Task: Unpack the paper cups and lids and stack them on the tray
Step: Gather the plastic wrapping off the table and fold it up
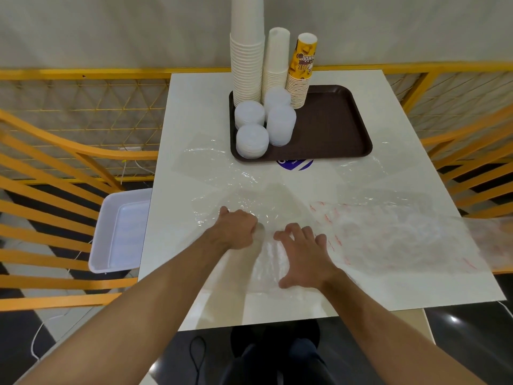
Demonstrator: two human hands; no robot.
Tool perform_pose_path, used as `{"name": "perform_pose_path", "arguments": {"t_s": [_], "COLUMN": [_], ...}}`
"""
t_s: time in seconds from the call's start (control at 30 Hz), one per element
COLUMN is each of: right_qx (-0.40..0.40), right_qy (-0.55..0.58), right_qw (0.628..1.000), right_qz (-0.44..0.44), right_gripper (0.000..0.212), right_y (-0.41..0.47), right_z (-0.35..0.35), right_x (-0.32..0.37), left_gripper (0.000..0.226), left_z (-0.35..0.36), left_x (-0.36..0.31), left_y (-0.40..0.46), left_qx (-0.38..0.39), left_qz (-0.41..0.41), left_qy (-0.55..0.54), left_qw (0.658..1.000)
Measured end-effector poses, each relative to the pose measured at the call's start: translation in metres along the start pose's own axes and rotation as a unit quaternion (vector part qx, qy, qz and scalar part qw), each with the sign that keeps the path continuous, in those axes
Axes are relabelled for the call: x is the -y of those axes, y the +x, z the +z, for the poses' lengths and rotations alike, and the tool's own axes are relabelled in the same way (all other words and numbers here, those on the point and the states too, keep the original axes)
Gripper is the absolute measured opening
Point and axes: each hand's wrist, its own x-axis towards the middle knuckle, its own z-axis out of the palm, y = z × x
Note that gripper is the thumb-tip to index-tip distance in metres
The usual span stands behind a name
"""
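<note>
Both bare forearms reach forward from the lower corners of the view over the near half of the worktop, converging toward its middle. Left hand: knuckles up, fingers curled under into a fist that bunches the clear plastic wrap lying on the worktop; thumb tip raised on the far side. Right hand: just beside the left, apart from it, palm down, fingers spread and bent at the knuckles, their tips pressing on the same wrap; thumb stretched back toward the worktop's near edge.
</note>
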Motion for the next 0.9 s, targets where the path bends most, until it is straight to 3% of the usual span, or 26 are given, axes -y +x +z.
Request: {"name": "perform_pose_path", "arguments": {"t_s": [0.13,0.2,0.37,0.53,0.63,0.77,0.8,0.9], "right_qx": [-0.08,-0.077,0.011,0.063,0.046,-0.082,-0.063,0.103], "right_qy": [0.166,0.242,0.363,0.367,0.399,0.614,0.669,0.778], "right_qw": [0.983,0.966,0.932,0.926,0.912,0.785,0.741,0.619], "right_qz": [0.018,0.039,0.001,-0.068,-0.081,-0.023,0.002,0.006], "right_gripper": [0.087,0.078,0.01,0.014,0.029,0.053,0.062,0.105], "right_y": [0.002,0.009,0.03,0.034,0.031,0.025,0.023,0.017], "right_z": [-0.019,-0.035,-0.078,-0.13,-0.15,-0.14,-0.131,-0.096], "right_x": [-0.012,-0.021,-0.036,-0.024,-0.023,-0.042,-0.043,-0.04], "left_gripper": [0.012,0.015,0.018,0.02,0.017,0.019,0.019,0.018], "left_z": [-0.015,-0.024,-0.045,-0.06,-0.064,-0.067,-0.068,-0.071], "left_x": [0.01,0.016,0.027,0.016,0.008,0.003,0.001,-0.007], "left_y": [-0.008,-0.017,-0.045,-0.063,-0.069,-0.081,-0.084,-0.089], "left_qx": [0.051,0.053,0.026,0.096,0.065,-0.009,-0.021,-0.043], "left_qz": [0.043,0.062,0.065,0.039,0.057,0.054,0.053,0.052], "left_qy": [-0.165,-0.249,-0.356,-0.428,-0.45,-0.566,-0.602,-0.701], "left_qw": [0.984,0.965,0.932,0.898,0.889,0.823,0.796,0.71]}}
